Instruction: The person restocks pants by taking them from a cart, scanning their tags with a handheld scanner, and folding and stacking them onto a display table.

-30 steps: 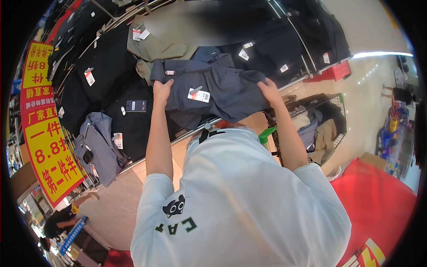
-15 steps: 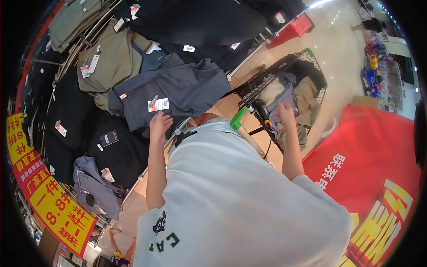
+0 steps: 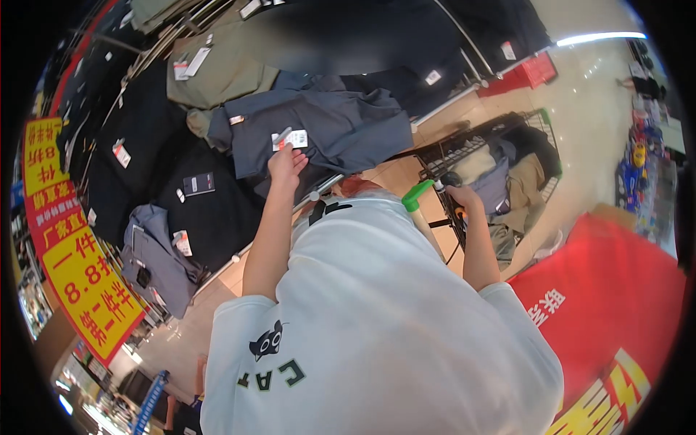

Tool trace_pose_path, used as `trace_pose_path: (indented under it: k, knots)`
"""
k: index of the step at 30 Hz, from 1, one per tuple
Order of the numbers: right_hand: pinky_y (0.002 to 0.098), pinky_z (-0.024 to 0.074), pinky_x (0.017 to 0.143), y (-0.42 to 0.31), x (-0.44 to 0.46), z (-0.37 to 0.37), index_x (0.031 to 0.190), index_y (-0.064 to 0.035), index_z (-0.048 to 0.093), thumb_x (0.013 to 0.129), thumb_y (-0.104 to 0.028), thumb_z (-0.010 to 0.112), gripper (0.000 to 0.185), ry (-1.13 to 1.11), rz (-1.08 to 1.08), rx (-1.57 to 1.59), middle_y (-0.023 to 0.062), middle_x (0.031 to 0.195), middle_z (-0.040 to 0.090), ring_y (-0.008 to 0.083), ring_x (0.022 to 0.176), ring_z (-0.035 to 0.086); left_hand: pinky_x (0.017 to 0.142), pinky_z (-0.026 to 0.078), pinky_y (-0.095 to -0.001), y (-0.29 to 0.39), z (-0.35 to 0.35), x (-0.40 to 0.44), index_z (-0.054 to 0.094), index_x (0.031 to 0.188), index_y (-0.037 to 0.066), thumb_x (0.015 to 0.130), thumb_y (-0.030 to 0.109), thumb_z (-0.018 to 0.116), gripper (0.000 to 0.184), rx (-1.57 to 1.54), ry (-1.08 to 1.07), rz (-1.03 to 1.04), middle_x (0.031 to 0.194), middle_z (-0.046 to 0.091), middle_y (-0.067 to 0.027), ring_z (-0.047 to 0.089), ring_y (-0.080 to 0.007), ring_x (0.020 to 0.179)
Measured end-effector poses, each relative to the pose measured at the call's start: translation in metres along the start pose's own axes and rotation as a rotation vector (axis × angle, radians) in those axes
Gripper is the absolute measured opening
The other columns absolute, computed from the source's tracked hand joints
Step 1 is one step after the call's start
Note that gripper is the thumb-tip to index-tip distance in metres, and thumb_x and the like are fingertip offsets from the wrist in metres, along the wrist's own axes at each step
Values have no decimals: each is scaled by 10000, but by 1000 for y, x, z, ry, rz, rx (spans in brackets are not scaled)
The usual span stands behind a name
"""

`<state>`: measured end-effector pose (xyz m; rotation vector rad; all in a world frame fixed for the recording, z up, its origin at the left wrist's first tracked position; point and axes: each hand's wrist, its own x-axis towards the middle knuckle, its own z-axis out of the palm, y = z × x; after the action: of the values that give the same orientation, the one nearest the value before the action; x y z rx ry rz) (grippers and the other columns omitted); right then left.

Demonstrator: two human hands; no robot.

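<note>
A pair of dark grey trousers (image 3: 348,127) lies spread over the rack, with a white price tag (image 3: 296,139) on it. My left hand (image 3: 287,165) is at the tag's lower edge, thumb and forefinger closed on it, the other fingers loosely bent. To the right, my right hand (image 3: 465,197) has its fingers curled at a black tool (image 3: 451,178) with an orange part, beside the shopping cart's green-ended handle (image 3: 417,196). Behind that hand, the black wire cart (image 3: 552,148) holds folded grey and tan clothes (image 3: 525,177).
Black trousers (image 3: 138,196) with tags and olive trousers (image 3: 217,61) cover the rack around me. A metal rail (image 3: 225,267) runs along its near edge. Yellow and red sale signs (image 3: 90,283) hang at left. A red cloth (image 3: 609,283) stands at right, and a red basket (image 3: 533,71) beyond.
My left hand has moved up to the price tag and closed on its edge. My right hand has come down onto the black tool. The whole view has shifted.
</note>
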<state>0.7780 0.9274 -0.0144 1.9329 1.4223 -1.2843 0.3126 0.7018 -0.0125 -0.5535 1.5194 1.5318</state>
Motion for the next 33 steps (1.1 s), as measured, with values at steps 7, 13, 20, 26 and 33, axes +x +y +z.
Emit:
trace_pose_path:
  k: [7, 13, 20, 26, 33]
  knots:
    - [329, 408, 428, -16, -117, -21, 1000, 4, 581, 865, -337, 626, 370, 200, -75, 214, 54, 648, 551, 175, 440, 525, 744, 598, -394, 2, -6, -22, 427, 1212, -10, 1002, 154, 459, 268, 175, -56, 70, 1008, 595, -123, 670, -248, 851]
    - [268, 384, 450, -131, -276, -20, 1166, -28, 546, 921, -215, 607, 314, 26, -492, 505, -14, 649, 494, 91, 512, 485, 754, 591, -383, 7, -22, -33, 447, 1246, 32, 1011, 173, 438, 274, 240, -117, 168, 1072, 606, -127, 673, -240, 910]
    - [243, 386, 513, -242, -261, 86, 1186, -7, 537, 900, -205, 637, 362, -477, -731, 103, 8, 697, 527, 93, 541, 473, 764, 577, -346, 9, -50, -27, 498, 1173, 53, 999, 163, 467, 209, 235, -231, 163, 1041, 655, -117, 692, -217, 889]
    - [295, 498, 617, -251, -204, 172, 1169, 39, 553, 855, -276, 670, 460, -540, -768, 11, 110, 811, 662, 137, 645, 619, 729, 574, -317, 7, -53, -29, 522, 1137, 65, 993, 172, 499, 180, 199, -240, 166, 1008, 660, -96, 671, -178, 828]
    - [354, 512, 711, -256, -197, 188, 1082, 61, 579, 841, -304, 652, 443, -381, -904, -131, 175, 846, 664, 239, 753, 653, 726, 577, -316, 10, -56, -30, 526, 1116, 66, 989, 170, 511, 165, 195, -257, 141, 991, 653, -91, 658, -167, 804]
